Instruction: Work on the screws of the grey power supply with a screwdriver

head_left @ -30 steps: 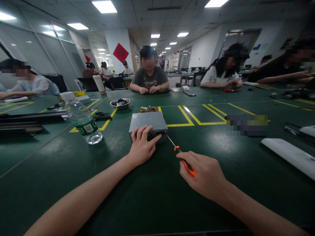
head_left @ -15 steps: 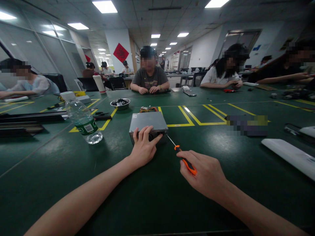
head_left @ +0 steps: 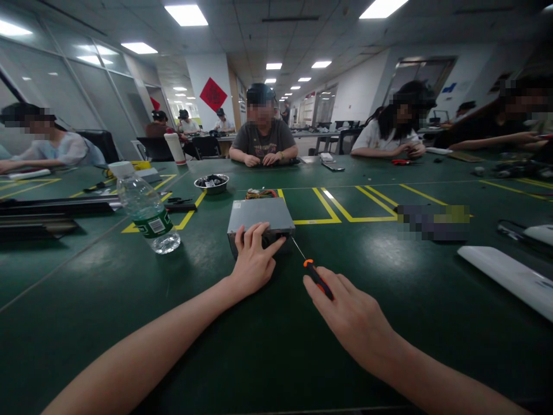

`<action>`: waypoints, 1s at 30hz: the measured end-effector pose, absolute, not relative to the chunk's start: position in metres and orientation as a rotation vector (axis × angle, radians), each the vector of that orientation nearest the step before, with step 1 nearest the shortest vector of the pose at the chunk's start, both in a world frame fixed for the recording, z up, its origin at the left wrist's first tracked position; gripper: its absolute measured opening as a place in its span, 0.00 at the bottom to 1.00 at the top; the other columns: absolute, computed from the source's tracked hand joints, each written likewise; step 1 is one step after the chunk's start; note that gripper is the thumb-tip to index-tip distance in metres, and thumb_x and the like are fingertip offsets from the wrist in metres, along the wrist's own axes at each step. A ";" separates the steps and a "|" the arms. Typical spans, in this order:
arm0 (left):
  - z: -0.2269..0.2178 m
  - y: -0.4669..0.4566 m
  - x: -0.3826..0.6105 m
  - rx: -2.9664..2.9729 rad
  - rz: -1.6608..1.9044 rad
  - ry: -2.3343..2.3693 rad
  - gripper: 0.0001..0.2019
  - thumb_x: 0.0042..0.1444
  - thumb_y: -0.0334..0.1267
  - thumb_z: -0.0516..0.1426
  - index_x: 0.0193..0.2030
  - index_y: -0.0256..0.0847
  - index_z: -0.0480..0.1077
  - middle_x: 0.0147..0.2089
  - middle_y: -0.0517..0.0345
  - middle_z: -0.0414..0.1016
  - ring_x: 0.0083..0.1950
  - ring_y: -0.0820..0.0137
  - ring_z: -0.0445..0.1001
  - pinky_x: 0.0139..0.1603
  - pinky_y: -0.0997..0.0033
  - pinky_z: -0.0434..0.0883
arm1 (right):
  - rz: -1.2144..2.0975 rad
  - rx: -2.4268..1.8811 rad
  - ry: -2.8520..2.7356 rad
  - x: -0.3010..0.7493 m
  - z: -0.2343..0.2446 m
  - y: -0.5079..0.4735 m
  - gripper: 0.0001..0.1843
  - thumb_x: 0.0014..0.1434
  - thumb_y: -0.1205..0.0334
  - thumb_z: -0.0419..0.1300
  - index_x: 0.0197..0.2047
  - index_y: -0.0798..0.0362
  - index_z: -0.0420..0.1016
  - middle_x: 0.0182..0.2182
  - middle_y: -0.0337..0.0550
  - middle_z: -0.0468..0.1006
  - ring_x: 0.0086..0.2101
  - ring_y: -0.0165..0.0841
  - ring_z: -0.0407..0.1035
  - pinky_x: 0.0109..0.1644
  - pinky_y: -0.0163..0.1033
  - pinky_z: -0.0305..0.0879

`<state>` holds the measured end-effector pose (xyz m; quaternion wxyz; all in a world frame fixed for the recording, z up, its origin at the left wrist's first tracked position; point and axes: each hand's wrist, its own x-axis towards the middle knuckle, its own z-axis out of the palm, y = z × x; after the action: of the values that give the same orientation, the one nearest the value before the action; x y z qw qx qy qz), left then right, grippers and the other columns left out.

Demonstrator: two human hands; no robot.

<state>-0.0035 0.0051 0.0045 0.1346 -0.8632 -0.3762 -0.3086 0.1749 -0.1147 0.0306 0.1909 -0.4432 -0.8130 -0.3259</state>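
Tabletop [head_left: 268,346], box [head_left: 261,211] against left fingers [head_left: 258,232]

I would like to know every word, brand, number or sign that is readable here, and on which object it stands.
No text can be read.
Green label on the plastic bottle: barcode visible, print too small.
Pale sticker on the power supply unit: too small.
Print on the gray T-shirt opposite: blurred.
Red diamond sign on the pillar: not legible.
Mark on the long white object: blurred.
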 end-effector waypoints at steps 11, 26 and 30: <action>0.006 0.004 -0.003 -2.520 -0.900 -1.116 0.25 0.48 0.28 0.54 0.54 0.52 0.66 0.61 0.50 0.51 0.63 0.53 0.48 0.61 0.43 0.41 | -0.018 -1.661 -2.068 0.172 0.019 -0.110 0.21 0.55 0.72 0.49 0.53 0.57 0.59 0.42 0.52 0.66 0.31 0.33 0.70 0.31 0.39 0.70; 0.005 0.004 -0.003 -2.498 -0.917 -1.089 0.25 0.47 0.27 0.54 0.53 0.51 0.67 0.61 0.49 0.50 0.62 0.53 0.49 0.61 0.43 0.42 | 1.279 -1.370 -1.051 0.164 0.032 -0.105 0.16 0.52 0.58 0.57 0.42 0.52 0.57 0.35 0.43 0.72 0.25 0.28 0.69 0.26 0.34 0.63; 0.004 0.004 -0.003 -2.496 -0.920 -1.093 0.25 0.47 0.27 0.54 0.53 0.51 0.66 0.61 0.49 0.50 0.62 0.53 0.49 0.61 0.43 0.43 | 1.432 -1.350 -0.846 0.158 0.024 -0.097 0.10 0.52 0.64 0.58 0.36 0.53 0.59 0.26 0.38 0.71 0.21 0.22 0.61 0.19 0.27 0.50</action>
<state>-0.0030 0.0045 0.0038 0.1324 -0.8603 -0.3766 -0.3170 0.1575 -0.0971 0.0237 0.4791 -0.5532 -0.3467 0.5866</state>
